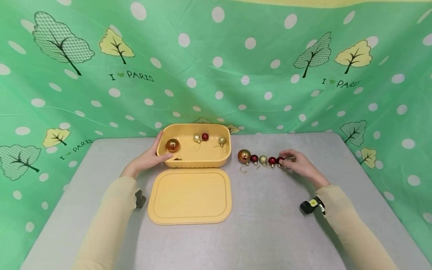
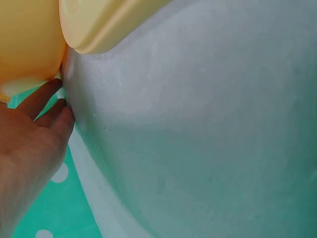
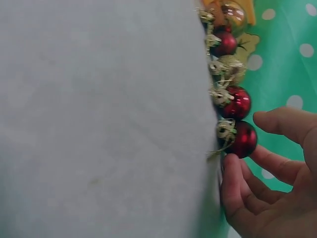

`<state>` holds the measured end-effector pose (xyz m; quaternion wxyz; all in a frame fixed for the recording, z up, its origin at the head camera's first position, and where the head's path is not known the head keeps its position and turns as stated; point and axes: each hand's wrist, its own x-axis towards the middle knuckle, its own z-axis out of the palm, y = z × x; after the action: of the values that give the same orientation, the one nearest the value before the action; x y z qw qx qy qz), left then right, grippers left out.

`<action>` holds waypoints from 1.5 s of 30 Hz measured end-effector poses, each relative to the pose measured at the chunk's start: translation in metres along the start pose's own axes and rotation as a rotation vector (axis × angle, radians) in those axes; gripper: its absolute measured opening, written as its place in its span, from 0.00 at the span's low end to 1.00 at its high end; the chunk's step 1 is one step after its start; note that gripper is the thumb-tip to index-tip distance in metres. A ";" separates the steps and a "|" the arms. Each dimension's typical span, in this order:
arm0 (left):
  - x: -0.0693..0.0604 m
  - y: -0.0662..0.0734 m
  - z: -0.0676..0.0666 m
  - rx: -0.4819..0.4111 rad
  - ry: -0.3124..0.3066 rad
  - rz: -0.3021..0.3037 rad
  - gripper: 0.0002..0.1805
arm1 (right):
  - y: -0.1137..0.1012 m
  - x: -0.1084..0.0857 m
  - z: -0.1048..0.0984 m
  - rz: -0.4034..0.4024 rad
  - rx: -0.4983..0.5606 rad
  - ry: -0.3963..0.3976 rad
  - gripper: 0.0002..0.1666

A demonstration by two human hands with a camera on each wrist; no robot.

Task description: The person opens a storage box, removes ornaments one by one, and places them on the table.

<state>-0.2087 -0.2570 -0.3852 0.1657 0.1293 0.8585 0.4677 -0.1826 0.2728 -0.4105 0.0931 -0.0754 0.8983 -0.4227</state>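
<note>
And here's the left hand (image 1: 146, 159), fingers outstretched along the yellow box (image 1: 202, 164), thumb over its near rim, up at the surface's (image 1: 270, 228) far edge! Four baubles sit inside, the large copper one (image 1: 172, 145) to the left. Over to the right hand (image 1: 301, 164): loosely spread, fingertips touching the end red bauble (image 3: 245, 140), thumb just off it. That's the last of five in a row toward the far right corner. The yellow lid (image 1: 189, 195) lies flat, nearer the front edge.
</note>
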 end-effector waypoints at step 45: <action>0.011 -0.027 0.002 0.031 0.023 0.035 0.58 | -0.003 0.000 -0.013 -0.031 0.016 0.022 0.24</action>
<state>-0.2196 -0.2656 -0.4105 0.1458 0.1414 0.8651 0.4586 -0.1857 0.2805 -0.4003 0.0772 -0.0837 0.8946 -0.4321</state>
